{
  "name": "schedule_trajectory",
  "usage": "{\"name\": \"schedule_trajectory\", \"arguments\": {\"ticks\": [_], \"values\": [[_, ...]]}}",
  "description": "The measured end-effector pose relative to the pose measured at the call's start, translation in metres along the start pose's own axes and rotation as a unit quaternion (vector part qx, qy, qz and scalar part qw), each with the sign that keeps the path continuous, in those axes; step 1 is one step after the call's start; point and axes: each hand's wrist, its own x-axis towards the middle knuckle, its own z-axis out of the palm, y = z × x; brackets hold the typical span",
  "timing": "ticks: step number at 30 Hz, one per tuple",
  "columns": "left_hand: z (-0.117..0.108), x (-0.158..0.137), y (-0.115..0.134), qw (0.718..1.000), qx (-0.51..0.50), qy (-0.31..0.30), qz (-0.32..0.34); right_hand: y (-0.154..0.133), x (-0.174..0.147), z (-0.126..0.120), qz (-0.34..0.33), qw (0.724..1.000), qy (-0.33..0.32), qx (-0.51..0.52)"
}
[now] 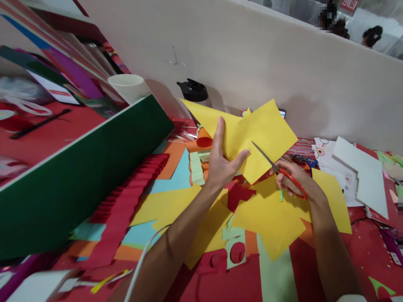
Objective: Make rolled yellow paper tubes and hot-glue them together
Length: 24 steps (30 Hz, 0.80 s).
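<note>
My left hand (222, 161) grips a yellow sheet of paper (264, 126) by its lower edge and holds it up above the table. The sheet has a deep notch at the top, and thumb and fingers are on it. In my right hand (291, 178) is a pair of scissors (294, 182) with red handles. Their blades point up and left and lie across the lower right of the sheet. From this angle I cannot tell whether the blades are cutting into it. Below both hands lies another yellow paper piece (267, 222) with angular edges.
A dark green board (78, 167) stands at the left, with a white cup (129, 86) behind it. Pleated red paper (122, 209) lies beside it. A black-lidded bottle (195, 90) stands by the wall. White board pieces (362, 172) lie at right. A white cable (143, 260) crosses my left forearm.
</note>
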Motion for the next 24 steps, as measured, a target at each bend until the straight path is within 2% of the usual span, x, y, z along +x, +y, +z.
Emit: {"name": "schedule_trajectory", "arguments": {"ticks": [10,14,24], "values": [[-0.0011,0.0006,-0.0001,1.0,0.019,0.004,-0.005,-0.0018,-0.003,0.0001,-0.014,1.0,0.016,0.018],[-0.0021,0.0006,-0.0003,1.0,0.027,-0.004,-0.001,-0.0008,-0.0038,-0.0022,-0.03,0.999,0.004,0.024],[-0.0011,0.0004,0.0018,1.0,0.026,-0.006,0.01,0.0046,-0.0007,-0.0035,-0.054,0.998,0.004,-0.02]]}}
